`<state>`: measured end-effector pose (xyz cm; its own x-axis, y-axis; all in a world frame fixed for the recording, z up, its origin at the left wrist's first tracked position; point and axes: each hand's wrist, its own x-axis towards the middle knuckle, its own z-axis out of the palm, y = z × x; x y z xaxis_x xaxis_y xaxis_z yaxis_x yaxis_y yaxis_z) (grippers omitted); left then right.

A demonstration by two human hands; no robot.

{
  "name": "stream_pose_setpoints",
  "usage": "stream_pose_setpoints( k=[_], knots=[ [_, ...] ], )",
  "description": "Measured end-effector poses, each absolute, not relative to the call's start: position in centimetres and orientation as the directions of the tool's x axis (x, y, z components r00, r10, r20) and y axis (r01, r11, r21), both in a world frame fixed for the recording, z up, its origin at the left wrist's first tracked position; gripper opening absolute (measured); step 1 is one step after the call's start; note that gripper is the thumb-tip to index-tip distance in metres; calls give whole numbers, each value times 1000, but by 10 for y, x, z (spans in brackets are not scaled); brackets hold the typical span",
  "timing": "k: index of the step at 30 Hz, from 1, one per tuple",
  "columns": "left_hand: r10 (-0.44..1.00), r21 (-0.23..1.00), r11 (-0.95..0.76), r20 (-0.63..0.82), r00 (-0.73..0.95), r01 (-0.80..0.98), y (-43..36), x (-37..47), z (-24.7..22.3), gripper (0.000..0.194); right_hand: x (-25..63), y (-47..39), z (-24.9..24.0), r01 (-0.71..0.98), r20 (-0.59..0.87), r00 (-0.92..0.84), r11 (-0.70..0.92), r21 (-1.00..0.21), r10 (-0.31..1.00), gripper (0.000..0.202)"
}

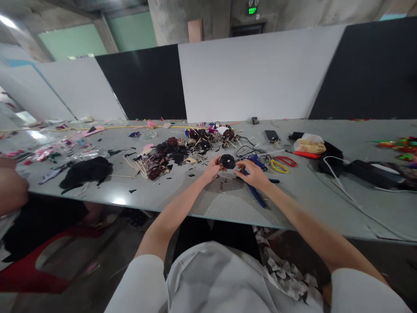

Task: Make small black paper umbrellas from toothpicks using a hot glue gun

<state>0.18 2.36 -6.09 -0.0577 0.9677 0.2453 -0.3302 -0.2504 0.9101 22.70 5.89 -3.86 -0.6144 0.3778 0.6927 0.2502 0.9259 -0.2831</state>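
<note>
A small round black piece (227,161) with a gathered, cloth-like surface is held above the table's front part. My left hand (212,169) grips it from the left with closed fingers. My right hand (253,174) is at the piece's right side, fingers bent and apart; whether a fingertip touches the edge I cannot make out. Below my right hand lie pliers with dark blue handles (256,195), partly hidden by it. Just behind the hands is a pile of thin wooden sticks and dark round pieces (205,141).
Yellow- and red-handled scissors (279,166), a phone (271,136) and a black power adapter (374,174) with a white cable are to the right. Sticks, dark scraps (156,165) and black cloth (86,173) lie left. Another person's arm (12,187) shows at the left edge.
</note>
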Motion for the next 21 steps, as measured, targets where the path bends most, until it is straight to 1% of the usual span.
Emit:
stream_pose_setpoints(
  k=[5,9,14,18,21],
  knots=[
    [972,922,-235,222,-75,-308,19,4,-57,34,225,58,-39,259,664,-626,912,-317,409,26],
    [978,934,-206,193,-73,-293,16,6,-53,33,225,56,-37,238,658,-624,904,-354,422,27],
    [981,934,-192,171,-96,-300,14,6,-50,32,224,56,-37,250,657,-641,917,-310,397,27],
    [983,937,-183,173,-60,-299,13,6,-50,32,224,56,-36,248,663,-649,928,-279,373,26],
    [981,926,-191,189,-39,-324,15,5,-53,32,225,55,-36,239,657,-657,929,-282,369,26]
  ],
)
